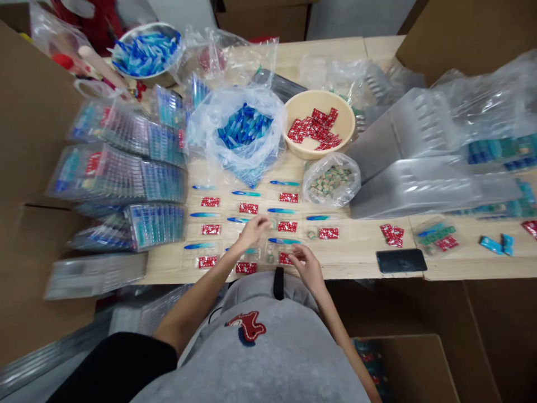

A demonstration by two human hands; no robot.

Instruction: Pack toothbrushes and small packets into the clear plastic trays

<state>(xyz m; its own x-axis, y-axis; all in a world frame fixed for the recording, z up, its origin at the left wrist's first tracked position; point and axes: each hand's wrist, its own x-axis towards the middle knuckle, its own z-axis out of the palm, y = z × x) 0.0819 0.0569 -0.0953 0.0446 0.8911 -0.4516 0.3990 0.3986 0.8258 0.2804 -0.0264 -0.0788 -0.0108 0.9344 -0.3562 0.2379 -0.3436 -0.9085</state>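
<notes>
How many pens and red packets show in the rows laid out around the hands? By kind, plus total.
Pens: 10
Red packets: 9 visible; the left hand may hide another
Total: 19 visible

The grey garment (289,341) has a red patch (254,324), the sleeve (121,364) black.

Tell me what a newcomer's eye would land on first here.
Probably the heap of slender blue plastic pieces in an open translucent plastic bag mid-table, with a round cream plastic bowl of red printed packets just to its right. Nearer the person, red rectangular packets and slender blue-to-teal pieces lie in rows around the bare left hand and right hand. Stacked clear plastic packs crowd the left side.
</notes>
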